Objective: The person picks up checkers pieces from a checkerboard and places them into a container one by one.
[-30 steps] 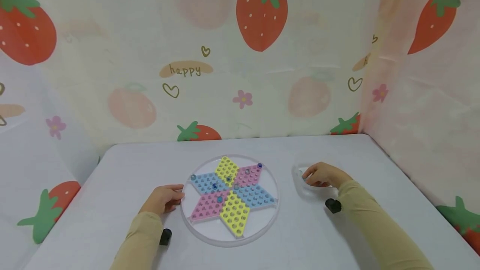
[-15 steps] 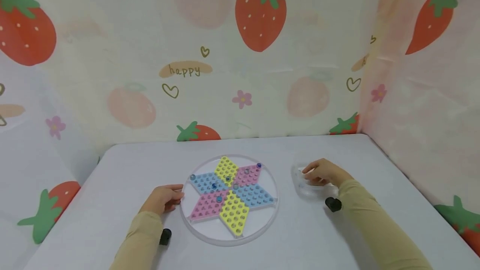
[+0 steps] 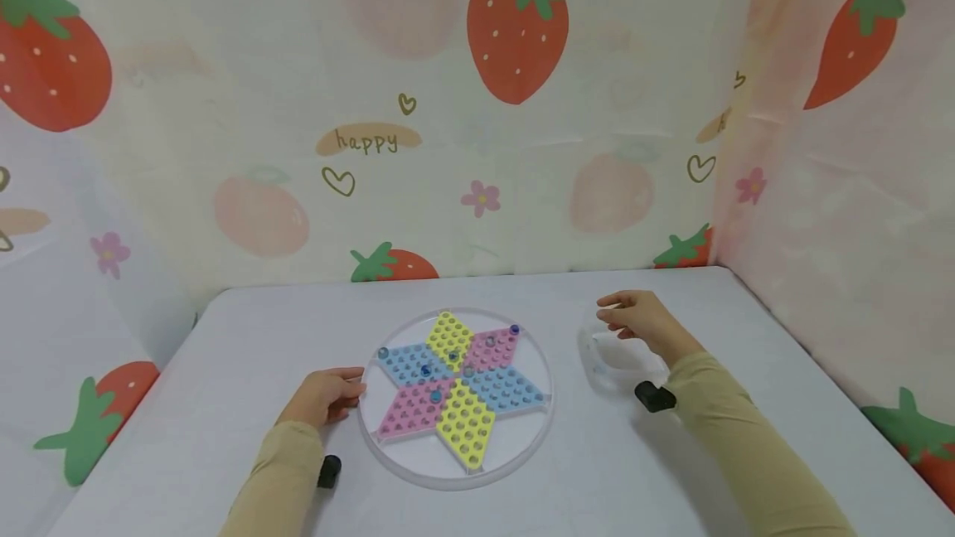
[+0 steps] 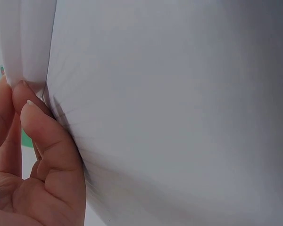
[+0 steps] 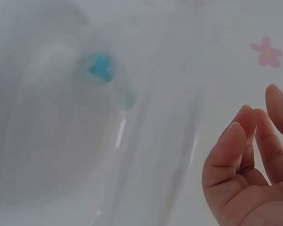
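Note:
My left hand (image 3: 324,398) is at the left edge of a round clear board (image 3: 457,483) bearing a Chinese checkers star in pink, blue and yellow. Its fingertips touch the rim (image 4: 26,42) in the left wrist view. Several marbles sit in the star's holes, among them a dark blue marble (image 3: 515,329) at the pink point's tip. My right hand (image 3: 640,323) is raised above a clear plastic box (image 3: 594,367), fingers loosely bent, thumb near the index fingertip; no marble shows between them. A blurred blue marble (image 5: 101,67) shows in the box in the right wrist view.
A white table (image 3: 522,512) carries the board and the box, the box to the board's right. Printed curtains (image 3: 418,65) with strawberries hang behind the table and at both sides. A black wrist camera (image 3: 655,397) sits under the right sleeve.
My right hand has lifted from inside the clear box to above it, moving up and toward the back. My left hand has stayed at the board's edge.

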`<state>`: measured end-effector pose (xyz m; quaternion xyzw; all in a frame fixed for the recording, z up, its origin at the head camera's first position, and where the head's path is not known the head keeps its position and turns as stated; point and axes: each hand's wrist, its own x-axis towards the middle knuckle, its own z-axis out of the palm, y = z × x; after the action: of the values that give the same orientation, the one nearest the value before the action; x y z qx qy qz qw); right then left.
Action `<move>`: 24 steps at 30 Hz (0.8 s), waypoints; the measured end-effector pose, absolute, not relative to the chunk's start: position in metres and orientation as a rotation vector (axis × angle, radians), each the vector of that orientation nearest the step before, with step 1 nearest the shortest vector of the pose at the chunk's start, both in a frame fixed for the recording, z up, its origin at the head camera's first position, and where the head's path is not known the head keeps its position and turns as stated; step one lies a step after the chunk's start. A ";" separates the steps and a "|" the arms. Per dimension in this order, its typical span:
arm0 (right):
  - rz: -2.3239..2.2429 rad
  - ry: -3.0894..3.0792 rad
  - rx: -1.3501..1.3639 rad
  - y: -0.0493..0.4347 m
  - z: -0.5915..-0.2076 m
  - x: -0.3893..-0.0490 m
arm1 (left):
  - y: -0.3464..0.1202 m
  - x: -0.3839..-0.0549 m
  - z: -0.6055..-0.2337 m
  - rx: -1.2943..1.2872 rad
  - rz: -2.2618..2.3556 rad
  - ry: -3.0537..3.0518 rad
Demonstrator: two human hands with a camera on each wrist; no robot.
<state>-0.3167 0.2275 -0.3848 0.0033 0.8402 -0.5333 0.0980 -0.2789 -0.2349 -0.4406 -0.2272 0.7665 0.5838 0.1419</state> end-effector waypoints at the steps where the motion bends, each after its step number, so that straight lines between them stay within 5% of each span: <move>1: -1.597 2.485 -0.001 0.225 -0.382 -0.316 | -0.235 -0.279 -0.440 -0.651 1.688 2.212; 24: -1.737 2.397 -0.050 0.162 -0.375 -0.324 | -0.235 -0.279 -0.440 -0.669 1.672 2.216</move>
<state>-0.3238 0.1622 -0.3750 -0.0169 0.8063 -0.5844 0.0902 -0.2787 -0.2347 -0.4398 -0.2320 0.7681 0.5795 0.1427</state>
